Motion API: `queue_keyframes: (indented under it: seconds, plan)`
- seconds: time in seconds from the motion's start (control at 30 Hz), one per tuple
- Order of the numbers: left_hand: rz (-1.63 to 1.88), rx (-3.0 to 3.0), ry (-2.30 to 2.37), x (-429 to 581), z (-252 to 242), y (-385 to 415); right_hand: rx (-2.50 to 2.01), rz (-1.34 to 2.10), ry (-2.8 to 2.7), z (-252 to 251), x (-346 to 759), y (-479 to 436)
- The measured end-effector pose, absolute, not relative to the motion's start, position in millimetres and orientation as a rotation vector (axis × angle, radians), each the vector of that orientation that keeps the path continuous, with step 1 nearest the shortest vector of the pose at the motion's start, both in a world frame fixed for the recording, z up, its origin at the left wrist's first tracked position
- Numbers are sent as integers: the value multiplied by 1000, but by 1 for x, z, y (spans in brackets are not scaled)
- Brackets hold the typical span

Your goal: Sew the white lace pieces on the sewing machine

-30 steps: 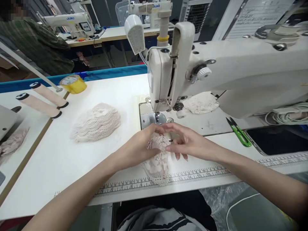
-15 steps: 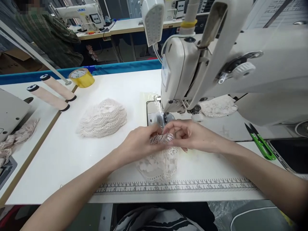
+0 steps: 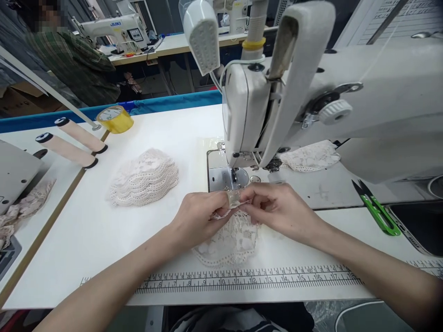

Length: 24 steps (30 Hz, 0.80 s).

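Between my two hands is a cream lace piece (image 3: 230,242), its upper edge pinched up just in front of the sewing machine's needle plate (image 3: 218,175). My left hand (image 3: 202,213) is closed on the left part of that edge, thumb on top. At the right end of the same edge, my right hand (image 3: 273,207) pinches the lace with thumb and fingers. The lower, scalloped part lies on the white table above the printed ruler. The presser foot (image 3: 235,176) stands just beyond my fingertips. A layered stack of lace pieces (image 3: 145,177) lies to the left.
Another lace piece (image 3: 311,156) lies behind the machine head (image 3: 247,110). Green thread snips (image 3: 377,210) and a dark phone (image 3: 420,226) are at the right. Thread cones (image 3: 67,150) and yellow tape (image 3: 116,120) stand at the left. A person (image 3: 69,64) is at the far left.
My hands have moved slightly nearer to me relative to the needle plate, keeping the lace pinched and turning its upper edge. The camera view has shifted a little.
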State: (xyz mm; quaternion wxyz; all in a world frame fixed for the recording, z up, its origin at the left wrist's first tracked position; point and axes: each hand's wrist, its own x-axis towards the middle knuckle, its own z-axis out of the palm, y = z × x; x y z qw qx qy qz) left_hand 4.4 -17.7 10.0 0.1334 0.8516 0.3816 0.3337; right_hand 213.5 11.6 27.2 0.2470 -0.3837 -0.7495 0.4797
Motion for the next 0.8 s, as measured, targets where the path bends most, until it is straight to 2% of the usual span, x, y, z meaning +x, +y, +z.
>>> queue_keyframes:
  seconds: [0.13, 0.23, 0.8]
  plan:
    - [1021, 2593, 1298, 4, 9, -18, -861, 922, -2151, 22, 215, 9]
    - [1010, 2685, 1332, 2, 9, -18, -788, 760, -2184, 18, 217, 8]
    - [1015, 2812, 1177, 2, 10, -19, -741, 780, -2320, 16, 220, 6]
